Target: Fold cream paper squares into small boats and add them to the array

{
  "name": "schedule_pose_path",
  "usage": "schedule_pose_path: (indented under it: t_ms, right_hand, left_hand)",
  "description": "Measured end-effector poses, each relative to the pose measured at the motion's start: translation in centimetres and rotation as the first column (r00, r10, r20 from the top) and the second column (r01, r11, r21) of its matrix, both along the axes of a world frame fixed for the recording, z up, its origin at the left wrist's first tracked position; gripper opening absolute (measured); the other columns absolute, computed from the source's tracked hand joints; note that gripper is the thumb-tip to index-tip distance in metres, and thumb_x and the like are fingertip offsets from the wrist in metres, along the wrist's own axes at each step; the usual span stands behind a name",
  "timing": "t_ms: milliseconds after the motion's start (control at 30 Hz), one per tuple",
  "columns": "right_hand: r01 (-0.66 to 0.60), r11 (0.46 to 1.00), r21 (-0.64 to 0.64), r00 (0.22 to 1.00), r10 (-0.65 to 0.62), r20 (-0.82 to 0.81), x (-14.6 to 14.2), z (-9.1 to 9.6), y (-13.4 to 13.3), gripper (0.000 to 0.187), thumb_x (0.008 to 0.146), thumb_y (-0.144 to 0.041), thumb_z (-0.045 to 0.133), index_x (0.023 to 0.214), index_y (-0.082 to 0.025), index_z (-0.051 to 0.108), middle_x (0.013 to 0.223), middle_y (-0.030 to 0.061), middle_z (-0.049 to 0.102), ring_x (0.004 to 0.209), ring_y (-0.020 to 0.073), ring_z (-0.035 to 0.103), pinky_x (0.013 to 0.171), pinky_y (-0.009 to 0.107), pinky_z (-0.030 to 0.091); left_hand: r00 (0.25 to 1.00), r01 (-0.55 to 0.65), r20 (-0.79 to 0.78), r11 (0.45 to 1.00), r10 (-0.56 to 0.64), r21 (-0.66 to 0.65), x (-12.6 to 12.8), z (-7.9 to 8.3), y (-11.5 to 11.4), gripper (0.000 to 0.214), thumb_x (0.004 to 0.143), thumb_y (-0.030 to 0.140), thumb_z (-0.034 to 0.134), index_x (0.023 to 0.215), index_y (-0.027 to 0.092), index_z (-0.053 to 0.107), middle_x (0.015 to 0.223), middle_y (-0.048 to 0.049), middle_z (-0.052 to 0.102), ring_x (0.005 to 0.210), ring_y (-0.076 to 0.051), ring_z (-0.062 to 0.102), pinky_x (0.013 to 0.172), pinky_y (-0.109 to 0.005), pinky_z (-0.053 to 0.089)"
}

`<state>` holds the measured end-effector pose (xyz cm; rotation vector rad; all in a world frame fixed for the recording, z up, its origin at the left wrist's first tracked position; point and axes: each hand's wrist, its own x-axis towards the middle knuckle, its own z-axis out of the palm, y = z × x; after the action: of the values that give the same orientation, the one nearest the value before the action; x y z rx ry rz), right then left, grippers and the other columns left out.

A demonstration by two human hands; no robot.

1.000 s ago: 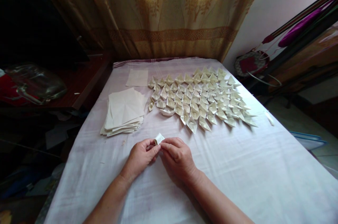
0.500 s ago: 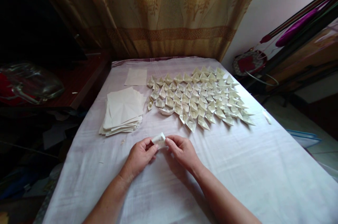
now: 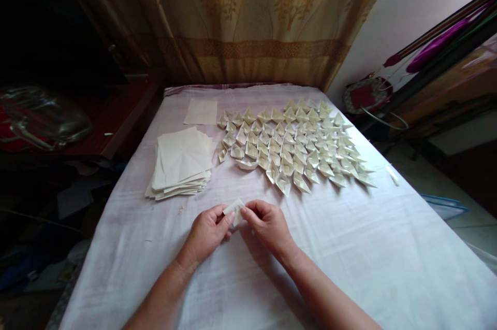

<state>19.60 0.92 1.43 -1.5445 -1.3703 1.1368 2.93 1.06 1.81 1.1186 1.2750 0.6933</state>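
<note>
Both my hands meet low over the white cloth. My left hand (image 3: 205, 234) and my right hand (image 3: 267, 225) pinch a small folded piece of white paper (image 3: 235, 208) between fingertips and thumbs. Beyond them lie several finished folded paper boats (image 3: 289, 146) in close rows. A stack of square white sheets (image 3: 181, 163) lies to the left of the boats, and a single flat sheet (image 3: 201, 112) lies farther back.
The white cloth (image 3: 368, 247) covers the whole work surface. A patterned curtain (image 3: 248, 19) hangs behind it. A dark wooden ledge (image 3: 116, 117) with a clear plastic bag (image 3: 42, 117) is on the left. Rods and a purple object (image 3: 438, 45) lean at the right.
The right hand has slid a little to the right and its fingers have shifted on the folded paper, which now lies flatter between the two hands. The view has wobbled slightly.
</note>
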Motion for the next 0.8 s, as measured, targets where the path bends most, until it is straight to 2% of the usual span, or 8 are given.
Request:
schedule_pose_path:
  t_ms: [100,233,600,800]
  right_hand:
    - [-0.024,0.999,-0.023,0.999,0.023,-0.034,-0.08,0.10,0.04,0.030,0.076,-0.044,0.059,0.064,-0.017,0.065,0.057,0.0001,0.059,0.055,0.0117,0.049,0.052,0.022,0.037]
    - [-0.057,0.998,-0.026,0.995,0.054,-0.085,0.10,0.07,0.15,0.031,0.076,-0.045,0.059,0.065,-0.017,0.064,0.056,-0.0009,0.055,0.054,0.0109,0.045,0.050,0.021,0.036]
    - [-0.092,0.996,0.004,0.994,0.092,-0.062,0.34,0.19,-0.31,0.029,0.079,-0.042,0.060,0.065,-0.017,0.064,0.055,-0.0015,0.054,0.053,0.0104,0.044,0.049,0.020,0.036]
    - [-0.092,0.996,-0.013,0.990,0.090,-0.106,0.37,0.15,-0.26,0.029,0.079,-0.042,0.059,0.066,-0.017,0.064,0.056,-0.0011,0.054,0.054,0.0107,0.045,0.049,0.020,0.037]
  left_hand:
    - [1.000,0.002,0.014,1.000,-0.001,-0.023,-0.10,0.00,-0.02,0.050,0.071,0.060,0.066,0.088,0.013,0.069,0.058,0.0016,0.057,0.045,-0.009,0.049,0.041,-0.019,0.032]
    - [0.998,0.059,0.021,0.998,-0.059,-0.034,-0.43,0.14,0.04,0.055,0.072,0.065,0.063,0.089,0.013,0.068,0.057,0.0013,0.058,0.044,-0.010,0.050,0.039,-0.018,0.031]
    - [0.998,0.052,-0.036,0.998,-0.053,-0.025,-0.45,0.37,-0.01,0.056,0.074,0.069,0.059,0.077,0.014,0.070,0.050,-0.0003,0.059,0.041,-0.010,0.048,0.039,-0.019,0.031]
    - [0.990,0.142,0.032,0.988,-0.140,-0.059,-0.87,0.73,0.36,0.061,0.073,0.073,0.057,0.078,0.014,0.072,0.050,-0.0015,0.060,0.040,-0.009,0.047,0.037,-0.019,0.027]
